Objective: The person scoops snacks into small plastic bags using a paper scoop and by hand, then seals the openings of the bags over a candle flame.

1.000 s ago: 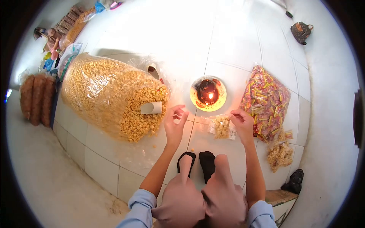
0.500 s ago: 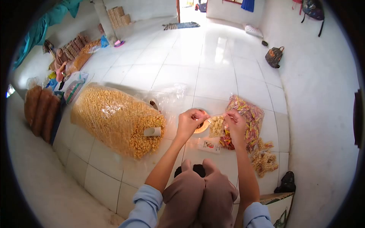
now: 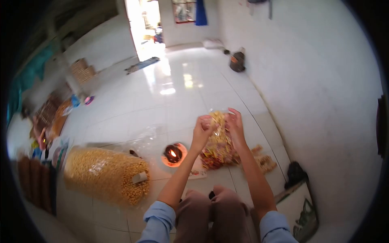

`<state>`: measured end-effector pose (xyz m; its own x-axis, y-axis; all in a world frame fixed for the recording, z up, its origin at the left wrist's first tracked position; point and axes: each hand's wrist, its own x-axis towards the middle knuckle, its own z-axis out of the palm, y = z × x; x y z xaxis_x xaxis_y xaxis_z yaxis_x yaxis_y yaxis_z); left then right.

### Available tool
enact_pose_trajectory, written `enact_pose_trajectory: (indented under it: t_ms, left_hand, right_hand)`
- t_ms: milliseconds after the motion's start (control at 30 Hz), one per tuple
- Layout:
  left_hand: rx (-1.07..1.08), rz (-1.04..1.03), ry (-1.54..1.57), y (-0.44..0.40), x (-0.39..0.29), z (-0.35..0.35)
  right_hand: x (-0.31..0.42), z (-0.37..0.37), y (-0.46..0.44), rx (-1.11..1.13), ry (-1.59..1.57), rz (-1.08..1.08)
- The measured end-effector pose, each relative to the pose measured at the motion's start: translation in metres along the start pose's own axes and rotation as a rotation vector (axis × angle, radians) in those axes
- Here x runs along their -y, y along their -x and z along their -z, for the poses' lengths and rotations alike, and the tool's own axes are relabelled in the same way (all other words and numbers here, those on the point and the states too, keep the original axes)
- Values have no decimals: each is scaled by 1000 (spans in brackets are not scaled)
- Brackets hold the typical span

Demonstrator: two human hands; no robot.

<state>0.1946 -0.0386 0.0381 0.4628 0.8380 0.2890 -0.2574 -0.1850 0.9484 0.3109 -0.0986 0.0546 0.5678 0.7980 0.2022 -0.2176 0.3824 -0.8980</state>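
A small clear plastic bag of pale yellow snack pieces [image 3: 219,119] is stretched between my two hands. My left hand [image 3: 204,129] is closed on its left edge, and my right hand [image 3: 235,126] grips the right edge with its fingers raised. Just behind and below lies a large clear bag of colourful small packets [image 3: 218,153], partly hidden by my forearms. To the left of my left forearm, a small flame [image 3: 173,154] burns in a dark-centred round dish [image 3: 184,150] on the floor.
A big transparent sack of golden snack pieces [image 3: 101,172] lies at left, with a white scoop [image 3: 139,177] at its mouth. Small filled bags [image 3: 265,163] lie right of my right forearm. A dark bundle [image 3: 296,174] sits by the right wall. A person [image 3: 38,131] sits far left.
My hands have carried the small bag away from the dish, over the large packet bag. The flame now shows clearly. The view has swung, shifting the doorway left.
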Motion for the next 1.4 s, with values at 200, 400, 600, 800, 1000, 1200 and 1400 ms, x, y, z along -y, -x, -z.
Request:
enact_pose_trajectory:
  t_ms: [200,400,600,800,1000,1200,1400]
  left_hand:
    - [87,149,-163,-5,123,-95]
    - [359,412,-415,47,271,-143]
    - [542,442,-200,68,383,-184]
    - [740,493,-251,50,356,-186]
    - [567,457,-87,57,354,-89]
    - [-68,626,-22,113,266,75]
    - [-381,737,-225,226,223,181]
  right_hand:
    - [-68,144,16,-15,218,-214]
    - [-146,239,64,-465,440,-640]
    - [-217,310,74,-688,775,-567]
    - [-239,366,70,-716,872,-445]
    - [-254,331,70,-691,1460,-109]
    - [-291,187,70,-197,941,-157]
    - [-332,73,99,236,690,-282]
